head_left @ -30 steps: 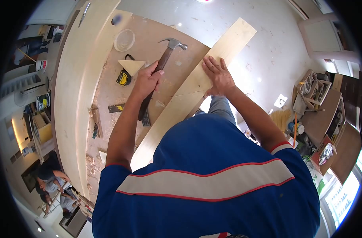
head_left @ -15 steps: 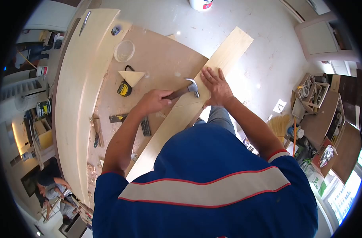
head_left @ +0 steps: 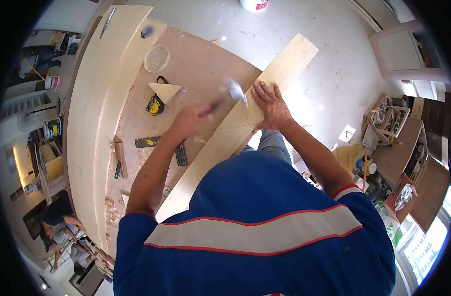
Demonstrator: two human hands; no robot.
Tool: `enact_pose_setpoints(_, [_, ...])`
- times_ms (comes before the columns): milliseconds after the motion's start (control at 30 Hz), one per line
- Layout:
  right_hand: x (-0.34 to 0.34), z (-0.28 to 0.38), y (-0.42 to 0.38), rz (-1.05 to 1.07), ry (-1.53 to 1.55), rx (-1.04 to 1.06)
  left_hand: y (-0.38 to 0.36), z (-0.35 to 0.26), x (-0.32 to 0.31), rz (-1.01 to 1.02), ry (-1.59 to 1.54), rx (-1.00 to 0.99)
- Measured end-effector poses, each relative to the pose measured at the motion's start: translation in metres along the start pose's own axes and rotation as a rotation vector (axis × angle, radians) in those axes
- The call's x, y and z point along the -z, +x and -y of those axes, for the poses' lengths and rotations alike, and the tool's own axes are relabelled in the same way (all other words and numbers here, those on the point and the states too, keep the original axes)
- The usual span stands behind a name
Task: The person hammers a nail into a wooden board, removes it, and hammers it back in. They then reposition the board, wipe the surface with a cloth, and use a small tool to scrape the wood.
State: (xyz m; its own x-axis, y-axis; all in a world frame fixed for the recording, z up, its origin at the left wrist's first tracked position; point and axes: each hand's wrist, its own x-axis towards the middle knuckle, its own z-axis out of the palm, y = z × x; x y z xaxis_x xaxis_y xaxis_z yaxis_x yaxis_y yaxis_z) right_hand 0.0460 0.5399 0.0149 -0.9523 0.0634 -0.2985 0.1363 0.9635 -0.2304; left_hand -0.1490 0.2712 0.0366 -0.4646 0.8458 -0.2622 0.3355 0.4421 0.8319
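Note:
My left hand (head_left: 190, 121) is wrapped around the handle of a claw hammer (head_left: 236, 92), whose head is smeared by motion above a long pale wooden board (head_left: 230, 133). A small dark spot shows on the board just below the hammer head. Fingers spread, my right hand (head_left: 271, 106) lies flat on the same board near its right edge, to the right of the hammer. The board runs diagonally from beside my body out past the corner of the brown worktable (head_left: 205, 54). A thin line crosses the board below the hammer.
On the worktable lie a tape measure (head_left: 155, 105), a triangular wood piece (head_left: 164, 92), a try square (head_left: 147, 142) and a round clear lid (head_left: 156, 58). A long curved wooden panel (head_left: 89, 123) borders the left. A broom (head_left: 347, 155) stands right; people (head_left: 62, 229) are at lower left.
My left hand has raised the hammer head up and slightly left, away from the board. My right hand stays in place on the board.

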Motion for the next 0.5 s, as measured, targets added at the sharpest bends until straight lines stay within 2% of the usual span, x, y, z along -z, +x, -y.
enact_pose_setpoints(100, [0.001,-0.002,0.007,-0.036,0.006,0.014,-0.012,-0.003,-0.001,0.183,0.287,-0.123])
enact_pose_setpoints(200, [-0.007,-0.005,-0.002,-0.039,0.025,0.011,-0.014,-0.039,0.014,0.156,-0.205,0.507])
enact_pose_setpoints(267, [-0.007,-0.002,0.004,-0.039,0.036,0.011,-0.011,-0.044,0.024,-0.017,-0.247,0.427])
enact_pose_setpoints(333, [-0.005,-0.001,0.003,-0.025,0.037,-0.004,-0.016,-0.031,0.012,-0.060,-0.103,0.243])
enact_pose_setpoints(400, [-0.001,0.001,0.002,-0.018,0.033,-0.006,-0.022,-0.004,-0.013,0.017,0.231,-0.051])
enact_pose_setpoints(500, [0.001,-0.002,0.006,-0.031,0.003,-0.009,-0.019,0.003,-0.009,0.135,0.264,-0.019])
